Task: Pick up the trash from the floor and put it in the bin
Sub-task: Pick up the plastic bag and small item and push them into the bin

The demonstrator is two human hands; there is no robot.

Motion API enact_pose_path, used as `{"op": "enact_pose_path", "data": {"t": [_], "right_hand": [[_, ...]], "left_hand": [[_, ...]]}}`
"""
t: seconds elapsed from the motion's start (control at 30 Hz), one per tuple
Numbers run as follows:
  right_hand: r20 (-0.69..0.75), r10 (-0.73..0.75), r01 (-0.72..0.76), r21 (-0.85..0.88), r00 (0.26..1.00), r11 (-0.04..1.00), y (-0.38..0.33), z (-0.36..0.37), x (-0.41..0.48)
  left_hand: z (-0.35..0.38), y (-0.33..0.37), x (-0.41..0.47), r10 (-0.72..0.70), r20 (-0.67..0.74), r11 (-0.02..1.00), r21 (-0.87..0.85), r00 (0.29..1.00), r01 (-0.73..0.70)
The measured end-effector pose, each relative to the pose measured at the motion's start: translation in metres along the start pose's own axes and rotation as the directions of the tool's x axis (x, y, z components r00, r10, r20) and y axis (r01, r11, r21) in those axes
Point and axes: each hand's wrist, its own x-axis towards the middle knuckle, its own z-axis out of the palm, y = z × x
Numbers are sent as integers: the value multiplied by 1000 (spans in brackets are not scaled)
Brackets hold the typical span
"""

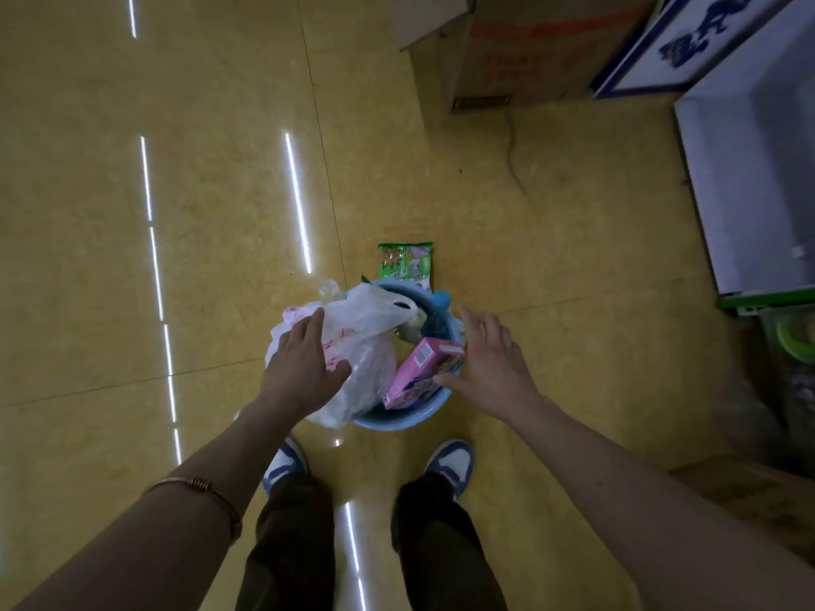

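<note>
A: Left hand [304,368]?
B: Palm down, fingers spread flat on the white plastic bag [353,346] with red print, pressing its top, not gripping. Thin bracelet [198,485] on that forearm.
A: Right hand [489,363]?
B: Open, fingers splayed, holding nothing; thumb just beside the pink carton [423,372], maybe touching (can't tell).
A: Bin?
B: Light blue bin [397,423] on the yellow floor [176,213], right ahead of the blue-and-white sneakers [452,465]. The bag bulges over its left rim; the carton leans tilted against the right rim, and a blue-capped bottle [439,315] stands at the far side.
A: Trash outside it?
B: Green snack packet [405,262] on the floor, touching the far rim.
A: Room?
B: Open floor to the left; cardboard box [507,50] far ahead, white cabinet [749,178] to the right, well apart.
</note>
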Motion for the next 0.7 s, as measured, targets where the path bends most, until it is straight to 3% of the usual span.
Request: {"op": "enact_pose_path", "data": {"t": [0.4, 0.7], "right_hand": [[72, -13, 16, -32, 997, 999, 15, -67, -26], [129, 104, -102, -23, 986, 995, 23, -131, -34]], "left_hand": [[-15, 40, -30, -20, -100, 999, 39, 995, 23], [-21, 101, -49, 171, -70, 981, 108, 983, -163]]}}
